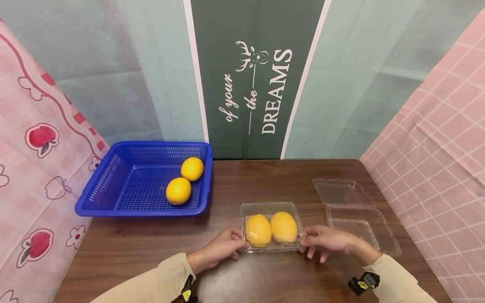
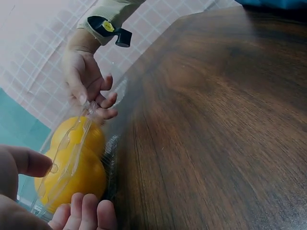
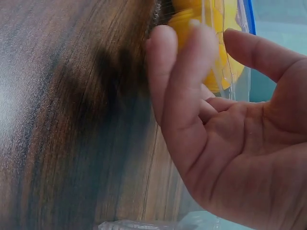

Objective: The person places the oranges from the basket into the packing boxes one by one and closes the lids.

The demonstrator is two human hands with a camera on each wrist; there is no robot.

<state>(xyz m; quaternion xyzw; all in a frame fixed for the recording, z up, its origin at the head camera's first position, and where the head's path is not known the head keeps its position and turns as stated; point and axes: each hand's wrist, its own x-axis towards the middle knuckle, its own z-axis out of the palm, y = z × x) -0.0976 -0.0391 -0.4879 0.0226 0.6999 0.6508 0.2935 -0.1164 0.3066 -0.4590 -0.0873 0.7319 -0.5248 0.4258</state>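
Observation:
A clear plastic clamshell box (image 1: 271, 206) sits on the table with its lid down over two yellow oranges (image 1: 283, 227). At its front left corner is my left hand (image 1: 223, 246), the thumb on the rim and the fingers curled beneath. My right hand (image 1: 327, 240) pinches the front right corner between thumb and forefinger, its other fingers hanging loosely. In the left wrist view the box's rim runs across the oranges (image 2: 76, 172) between both hands. The right wrist view shows the right hand (image 3: 240, 134) beside the box, whose corner is partly hidden by the fingers.
A blue plastic basket (image 1: 87, 209) at the left of the table holds two more oranges (image 1: 178, 191). On the right, behind my right hand, lies another clear clamshell box (image 1: 346, 193) with its lid folded back. Fabric curtains (image 1: 159, 75) stand around the wooden table (image 1: 257, 181).

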